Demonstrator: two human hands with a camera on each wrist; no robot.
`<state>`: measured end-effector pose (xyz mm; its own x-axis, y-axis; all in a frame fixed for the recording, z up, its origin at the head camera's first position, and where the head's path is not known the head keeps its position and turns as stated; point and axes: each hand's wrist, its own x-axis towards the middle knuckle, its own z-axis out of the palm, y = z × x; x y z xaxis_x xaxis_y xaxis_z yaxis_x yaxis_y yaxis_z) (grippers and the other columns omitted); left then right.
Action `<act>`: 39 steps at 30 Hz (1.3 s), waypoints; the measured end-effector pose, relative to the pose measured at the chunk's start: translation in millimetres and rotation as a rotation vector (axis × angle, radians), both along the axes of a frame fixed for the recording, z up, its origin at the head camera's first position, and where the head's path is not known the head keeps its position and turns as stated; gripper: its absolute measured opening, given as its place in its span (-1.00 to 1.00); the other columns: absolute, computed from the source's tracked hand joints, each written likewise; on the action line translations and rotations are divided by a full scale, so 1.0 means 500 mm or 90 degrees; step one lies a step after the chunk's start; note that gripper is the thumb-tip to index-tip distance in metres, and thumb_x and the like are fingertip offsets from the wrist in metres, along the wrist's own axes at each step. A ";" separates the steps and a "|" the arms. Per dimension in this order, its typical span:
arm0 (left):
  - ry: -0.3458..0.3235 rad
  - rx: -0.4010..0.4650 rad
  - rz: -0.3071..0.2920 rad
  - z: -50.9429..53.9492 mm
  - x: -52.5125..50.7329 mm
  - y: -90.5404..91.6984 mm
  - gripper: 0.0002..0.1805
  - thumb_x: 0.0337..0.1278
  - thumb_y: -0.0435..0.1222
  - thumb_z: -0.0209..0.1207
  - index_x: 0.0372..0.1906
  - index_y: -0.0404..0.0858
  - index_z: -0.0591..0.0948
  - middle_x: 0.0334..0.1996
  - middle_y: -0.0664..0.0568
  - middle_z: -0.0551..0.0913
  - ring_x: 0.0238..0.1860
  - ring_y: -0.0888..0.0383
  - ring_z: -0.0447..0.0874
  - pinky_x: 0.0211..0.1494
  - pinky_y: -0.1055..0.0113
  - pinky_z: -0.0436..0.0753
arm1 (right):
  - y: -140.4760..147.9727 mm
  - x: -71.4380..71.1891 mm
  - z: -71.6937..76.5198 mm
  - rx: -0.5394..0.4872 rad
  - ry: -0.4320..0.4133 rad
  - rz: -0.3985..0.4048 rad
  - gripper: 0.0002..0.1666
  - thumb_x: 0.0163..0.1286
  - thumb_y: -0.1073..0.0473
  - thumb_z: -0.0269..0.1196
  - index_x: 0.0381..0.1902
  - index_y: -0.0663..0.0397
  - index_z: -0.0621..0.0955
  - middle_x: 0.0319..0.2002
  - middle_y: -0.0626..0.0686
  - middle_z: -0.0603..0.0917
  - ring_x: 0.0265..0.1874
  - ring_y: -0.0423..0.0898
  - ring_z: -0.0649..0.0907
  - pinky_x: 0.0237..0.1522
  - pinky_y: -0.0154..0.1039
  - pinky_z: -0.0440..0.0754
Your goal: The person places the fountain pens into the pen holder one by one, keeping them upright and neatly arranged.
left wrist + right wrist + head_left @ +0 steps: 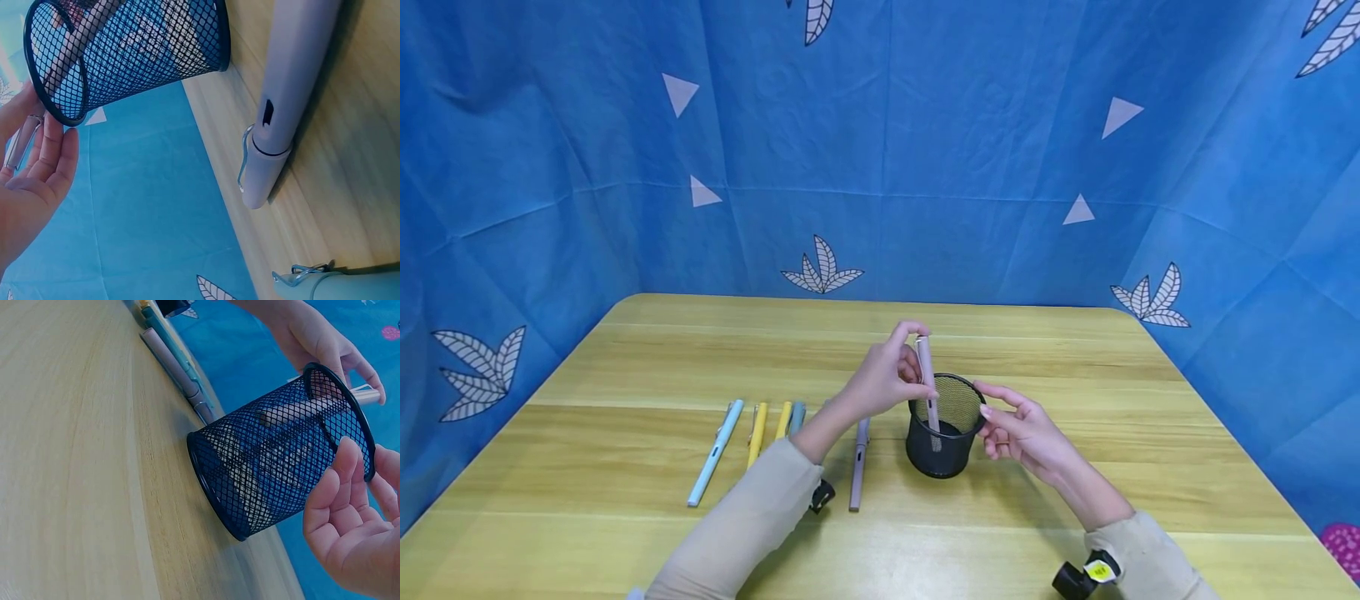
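A pale pink pen stands upright with its lower part inside a black mesh pen cup. My left hand pinches this pen near the rim, the index finger on its top end and the thumb lower down. Through the mesh in the right wrist view, the pen's lower end hangs above the cup's base. My right hand grips the cup's rim on the right side between thumb and fingers. Left of the cup, a mauve pen lies on the table, below my left wrist.
Further left lie a light blue pen, two yellow pens and a teal pen, partly hidden by my left forearm. A blue patterned cloth hangs behind the wooden table.
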<state>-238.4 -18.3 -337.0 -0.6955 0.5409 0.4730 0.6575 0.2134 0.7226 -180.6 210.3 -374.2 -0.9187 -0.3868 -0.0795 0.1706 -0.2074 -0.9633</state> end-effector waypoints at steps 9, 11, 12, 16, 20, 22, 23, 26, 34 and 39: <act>0.017 0.000 -0.009 -0.004 0.000 0.002 -0.25 -0.35 -0.48 0.39 0.07 -0.34 0.25 -0.59 -0.04 0.53 -0.61 0.21 0.49 -0.53 0.43 0.54 | -0.002 -0.002 0.002 0.001 -0.016 -0.010 -0.50 0.35 0.25 0.04 0.24 0.03 0.26 -0.56 0.03 0.55 -0.66 -0.17 0.53 -0.53 -0.34 0.55; 0.024 -0.003 -0.008 -0.004 -0.001 0.002 -0.25 -0.34 -0.49 0.39 0.07 -0.34 0.25 -0.59 -0.02 0.52 -0.61 0.23 0.47 -0.54 0.43 0.53 | -0.002 -0.002 0.002 0.002 -0.018 -0.011 -0.50 0.35 0.25 0.04 0.24 0.02 0.26 -0.56 0.03 0.56 -0.66 -0.17 0.53 -0.52 -0.34 0.55; 0.028 -0.004 -0.009 -0.004 -0.001 0.002 -0.26 -0.33 -0.49 0.38 0.07 -0.35 0.25 -0.59 -0.01 0.52 -0.61 0.23 0.47 -0.54 0.43 0.53 | -0.002 -0.002 0.002 0.002 -0.019 -0.011 -0.51 0.35 0.25 0.04 0.24 0.01 0.27 -0.56 0.03 0.56 -0.66 -0.17 0.53 -0.52 -0.33 0.55; 0.036 -0.011 -0.013 -0.004 -0.001 0.002 -0.27 -0.30 -0.48 0.37 0.07 -0.33 0.26 -0.58 0.02 0.52 -0.61 0.25 0.46 -0.53 0.43 0.52 | -0.002 -0.002 0.002 0.003 -0.020 -0.013 -0.56 0.35 0.25 0.03 0.18 -0.07 0.33 -0.56 0.03 0.55 -0.66 -0.17 0.54 -0.52 -0.34 0.55; 0.037 -0.017 -0.015 -0.006 -0.001 0.002 -0.32 -0.24 -0.44 0.35 0.07 -0.30 0.28 -0.57 0.04 0.54 -0.60 0.26 0.47 -0.52 0.43 0.53 | -0.002 -0.002 0.002 0.003 -0.019 -0.012 -0.61 0.36 0.26 0.03 0.12 -0.15 0.37 -0.55 0.03 0.55 -0.66 -0.17 0.53 -0.53 -0.34 0.55; 0.039 -0.021 -0.015 -0.006 -0.001 0.002 -0.35 -0.20 -0.43 0.34 0.07 -0.29 0.29 -0.58 0.04 0.54 -0.59 0.27 0.47 -0.51 0.44 0.52 | -0.002 -0.001 0.002 0.003 -0.018 -0.011 -0.62 0.35 0.26 0.03 0.11 -0.16 0.38 -0.55 0.03 0.55 -0.66 -0.17 0.53 -0.53 -0.34 0.55; 0.040 -0.022 -0.014 -0.007 -0.001 0.002 -0.37 -0.18 -0.43 0.33 0.06 -0.29 0.29 -0.58 0.04 0.55 -0.59 0.27 0.48 -0.50 0.44 0.52 | -0.002 -0.001 0.002 0.003 -0.017 -0.010 -0.61 0.35 0.25 0.04 0.11 -0.15 0.38 -0.55 0.03 0.55 -0.66 -0.17 0.53 -0.53 -0.34 0.55; 0.047 -0.022 -0.019 -0.007 -0.001 0.003 -0.42 -0.13 -0.42 0.30 0.04 -0.28 0.30 -0.59 0.04 0.56 -0.59 0.26 0.48 -0.49 0.44 0.52 | -0.001 0.000 0.002 0.001 -0.008 -0.004 -0.59 0.36 0.25 0.03 0.15 -0.10 0.35 -0.55 0.02 0.55 -0.65 -0.17 0.54 -0.53 -0.34 0.54; 0.046 -0.003 -0.042 -0.015 -0.004 0.004 -0.62 0.07 -0.45 0.14 0.00 -0.28 0.33 -0.62 -0.12 0.58 -0.64 0.22 0.44 -0.56 0.44 0.43 | -0.001 -0.002 0.000 0.010 -0.006 -0.010 -0.59 0.35 0.24 0.05 0.15 -0.10 0.35 -0.55 0.02 0.54 -0.66 -0.17 0.53 -0.53 -0.34 0.54; 0.037 0.001 -0.041 -0.019 -0.005 0.005 -0.66 0.09 -0.45 0.13 -0.02 -0.28 0.35 -0.62 -0.07 0.57 -0.63 0.24 0.43 -0.55 0.44 0.44 | -0.002 -0.002 -0.001 0.012 -0.009 -0.012 -0.58 0.35 0.24 0.04 0.17 -0.08 0.34 -0.55 0.03 0.54 -0.66 -0.17 0.53 -0.53 -0.33 0.55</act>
<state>-240.8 -15.7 -346.4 -0.6301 0.5828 0.5132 0.7112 0.1676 0.6828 -181.4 209.6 -374.7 -0.9247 -0.3673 -0.0997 0.1806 -0.1929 -0.9645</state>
